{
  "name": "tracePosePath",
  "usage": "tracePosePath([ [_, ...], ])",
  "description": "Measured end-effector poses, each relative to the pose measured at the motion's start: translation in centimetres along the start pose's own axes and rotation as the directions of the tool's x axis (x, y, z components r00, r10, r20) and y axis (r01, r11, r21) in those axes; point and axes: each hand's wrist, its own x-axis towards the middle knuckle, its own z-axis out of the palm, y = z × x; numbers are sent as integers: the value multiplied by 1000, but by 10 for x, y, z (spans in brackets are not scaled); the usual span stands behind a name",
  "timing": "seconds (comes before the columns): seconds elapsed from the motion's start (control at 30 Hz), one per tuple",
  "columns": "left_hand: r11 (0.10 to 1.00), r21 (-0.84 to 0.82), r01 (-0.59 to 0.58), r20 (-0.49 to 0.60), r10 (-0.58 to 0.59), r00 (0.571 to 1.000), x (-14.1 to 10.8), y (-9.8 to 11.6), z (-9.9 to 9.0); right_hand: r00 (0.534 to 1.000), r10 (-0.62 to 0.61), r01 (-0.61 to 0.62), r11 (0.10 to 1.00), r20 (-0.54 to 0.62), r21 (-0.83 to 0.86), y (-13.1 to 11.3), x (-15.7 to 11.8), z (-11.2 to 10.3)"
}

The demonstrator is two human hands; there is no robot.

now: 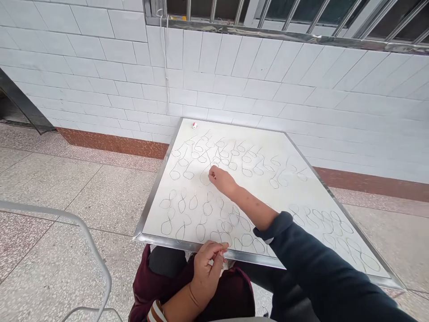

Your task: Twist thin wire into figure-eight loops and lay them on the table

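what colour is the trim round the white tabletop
Silvery grey; the trim shows best in the head view, along the tabletop's near edge.

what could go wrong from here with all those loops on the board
The dark sleeve crosses the board close to some thin loops, so it might drag or scatter them. Several loops on the right overlap, so moving one may tangle its neighbours. Others lie close to the near metal edge, where the left hand might brush one off.
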Motion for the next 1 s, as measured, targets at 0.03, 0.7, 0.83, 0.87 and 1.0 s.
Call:
tracePosePath([
  [0.03, 1000, -23, 22, -18, -22, 1000, 0, 1, -1, 999, -42, 42, 999, -14, 25, 1, -15, -7],
  [0.7, 906, -324, 271, 72, -262, 962, -25, 95, 26, 806, -410, 509, 848, -427, 148, 52, -271, -9],
  [0.83, 915, -314, 254, 69, -245, 967, -33, 102, 35, 777, -438, 536, 836, -452, 113, 56, -282, -14],
  [0.87, 922, -300, 243, 64, -235, 970, -35, 103, 37, 773, -440, 541, 833, -457, 115, 56, -285, -15],
  [1.0, 946, -228, 230, 26, -230, 973, -38, 105, 42, 795, -405, 533, 822, -452, 201, 58, -292, -15],
])
